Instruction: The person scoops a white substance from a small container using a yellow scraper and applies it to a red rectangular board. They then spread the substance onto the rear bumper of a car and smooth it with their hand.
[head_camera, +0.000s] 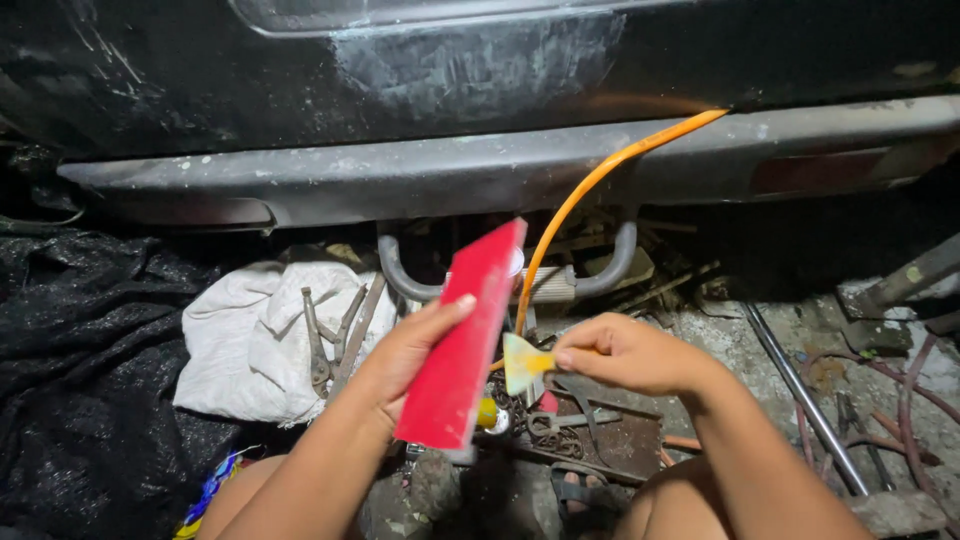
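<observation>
Low at the back of a dark, dusty vehicle, its grey bumper (500, 170) running across the top of the view, the person crouches over rough ground littered with tools. Their left hand (405, 365) has its grip closed on a flat red card (462, 340), thumb lying across the front face and fingers hidden behind, so the card stands tilted with its upper corner leaning toward the bumper. Just beside it, the right hand (625, 352) pinches the handle of a small yellow scraper (522, 362) between thumb and fingers, the pale blade pointing left and sitting close to the card's right edge; whether blade and card touch cannot be told. An orange hose (590, 190) curves down from the bumper and passes behind the card and the scraper. Behind the hands a grey U-shaped bar (610, 270) hangs under the bumper. To the left, pliers (335, 335) lie on a crumpled white cloth (250, 340), with black sheeting (80, 360) beyond it. Below the hands, wrenches and a chain (560, 425) lie on the ground, and a metal rod (800, 390) runs off to the right.
</observation>
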